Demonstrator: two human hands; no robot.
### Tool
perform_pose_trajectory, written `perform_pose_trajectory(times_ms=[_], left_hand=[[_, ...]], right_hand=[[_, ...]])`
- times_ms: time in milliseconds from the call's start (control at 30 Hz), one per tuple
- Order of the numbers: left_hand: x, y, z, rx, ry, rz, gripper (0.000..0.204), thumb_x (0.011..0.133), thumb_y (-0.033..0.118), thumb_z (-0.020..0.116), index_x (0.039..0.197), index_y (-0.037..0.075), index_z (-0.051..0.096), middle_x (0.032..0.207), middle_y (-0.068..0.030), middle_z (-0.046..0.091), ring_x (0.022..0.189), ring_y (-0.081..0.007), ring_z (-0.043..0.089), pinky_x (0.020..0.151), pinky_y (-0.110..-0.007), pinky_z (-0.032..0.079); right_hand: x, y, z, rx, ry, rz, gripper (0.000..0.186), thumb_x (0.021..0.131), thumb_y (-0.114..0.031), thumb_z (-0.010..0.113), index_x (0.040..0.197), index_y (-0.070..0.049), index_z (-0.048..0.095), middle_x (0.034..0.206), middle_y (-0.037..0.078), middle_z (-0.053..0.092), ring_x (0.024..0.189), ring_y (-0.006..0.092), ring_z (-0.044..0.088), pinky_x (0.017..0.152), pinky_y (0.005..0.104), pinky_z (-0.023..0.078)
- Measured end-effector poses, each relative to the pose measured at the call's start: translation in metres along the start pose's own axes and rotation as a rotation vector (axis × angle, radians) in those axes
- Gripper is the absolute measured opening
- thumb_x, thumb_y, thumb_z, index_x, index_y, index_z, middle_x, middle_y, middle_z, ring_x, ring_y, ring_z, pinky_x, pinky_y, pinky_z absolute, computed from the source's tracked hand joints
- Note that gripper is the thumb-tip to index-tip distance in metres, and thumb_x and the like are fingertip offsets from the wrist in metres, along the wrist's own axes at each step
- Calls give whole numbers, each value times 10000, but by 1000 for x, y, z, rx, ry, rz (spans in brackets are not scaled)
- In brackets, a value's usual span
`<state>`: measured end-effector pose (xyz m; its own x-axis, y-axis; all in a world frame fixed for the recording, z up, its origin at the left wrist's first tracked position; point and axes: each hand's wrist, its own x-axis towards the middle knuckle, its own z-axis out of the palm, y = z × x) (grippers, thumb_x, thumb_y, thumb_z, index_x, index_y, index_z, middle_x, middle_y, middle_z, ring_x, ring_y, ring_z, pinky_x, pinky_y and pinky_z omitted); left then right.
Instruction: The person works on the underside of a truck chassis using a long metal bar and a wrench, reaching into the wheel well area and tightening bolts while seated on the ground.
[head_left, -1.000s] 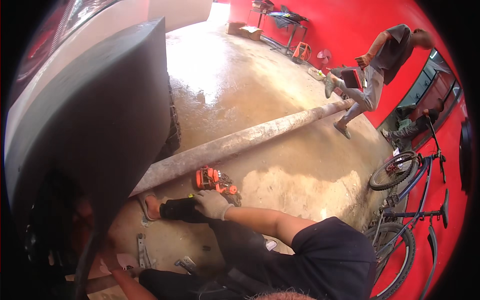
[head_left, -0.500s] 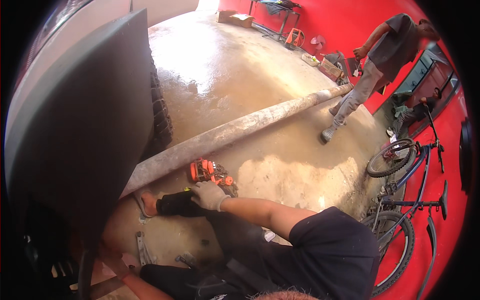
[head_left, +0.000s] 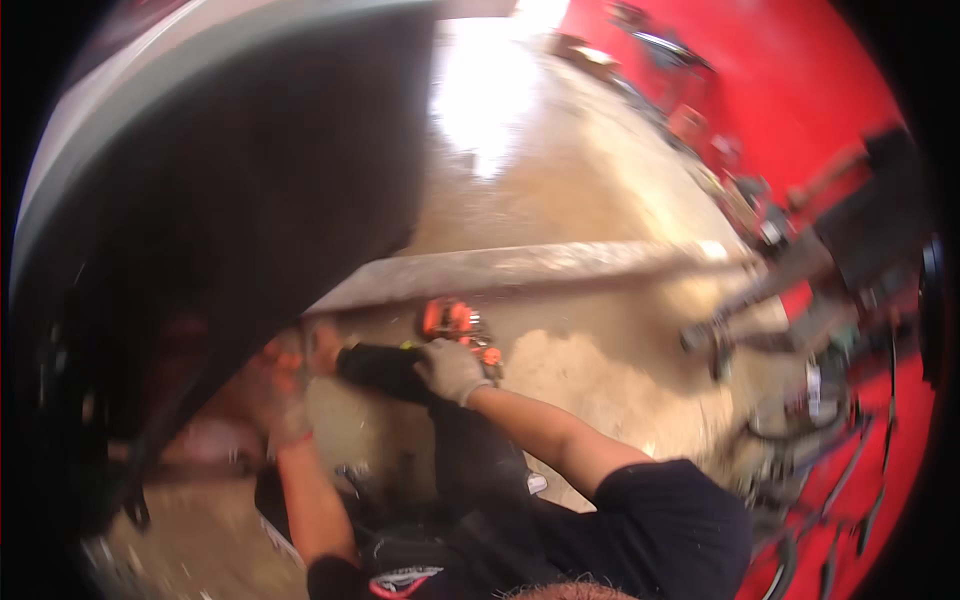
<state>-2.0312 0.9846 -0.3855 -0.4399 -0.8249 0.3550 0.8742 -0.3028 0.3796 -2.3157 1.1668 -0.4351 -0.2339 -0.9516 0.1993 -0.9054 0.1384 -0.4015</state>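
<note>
My right hand [head_left: 452, 371] wears a pale work glove and lies on my bent, dark-trousered leg, fingers stretched out, with nothing in it. My left hand [head_left: 277, 395] is up by the dark underside of a vehicle's body panel [head_left: 290, 170]; motion smears its fingers, and I cannot tell whether it grips anything. Just beyond my right hand, an orange chain hoist [head_left: 449, 319] with a dark chain sits on the floor. My bare foot [head_left: 325, 348] shows between the two hands.
A long grey pipe [head_left: 520, 268] lies across the floor beyond the hoist. At the right, a person [head_left: 870, 225] in dark clothes stands near a red wall [head_left: 800, 60]. A bicycle [head_left: 830, 500] leans at the lower right. Boxes and tools line the wall, blurred.
The view has swung, and everything is blurred. My left hand has risen from low beside the vehicle to near its underside. My right hand stays on my leg.
</note>
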Motion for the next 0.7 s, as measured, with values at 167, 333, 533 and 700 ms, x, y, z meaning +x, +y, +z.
perform_pose_trajectory(times_ms=[167,333,533,700], left_hand=[[28,-58,112,401,311,150,296,1058,372,462,995,94,541,733,-9,497,608,-138,501,542,-317,440],[36,-48,124,294,435,168,255,1058,336,432,977,118,538,674,-17,486,527,-140,468,489,-322,396],[39,-63,132,40,460,194,182,1036,317,474,968,152,510,646,-28,493,503,-174,476,491,-335,383],[64,-80,112,-12,79,346,198,995,326,579,913,178,477,802,-47,559,681,-159,569,536,-354,462]], right_hand=[[-7,21,-14,-112,-27,51,275,871,-295,688,1051,-86,682,1008,141,688,964,362,657,828,478,518],[-4,12,-1,-110,-33,14,316,895,-350,670,1104,-115,693,1021,127,687,938,359,670,814,466,530],[-5,14,-3,-130,-79,47,323,895,-361,668,1098,-112,695,1021,128,688,940,354,670,825,462,529],[-1,19,-6,-151,-58,49,346,894,-369,665,1107,-98,695,1022,126,692,932,353,676,815,461,532]])
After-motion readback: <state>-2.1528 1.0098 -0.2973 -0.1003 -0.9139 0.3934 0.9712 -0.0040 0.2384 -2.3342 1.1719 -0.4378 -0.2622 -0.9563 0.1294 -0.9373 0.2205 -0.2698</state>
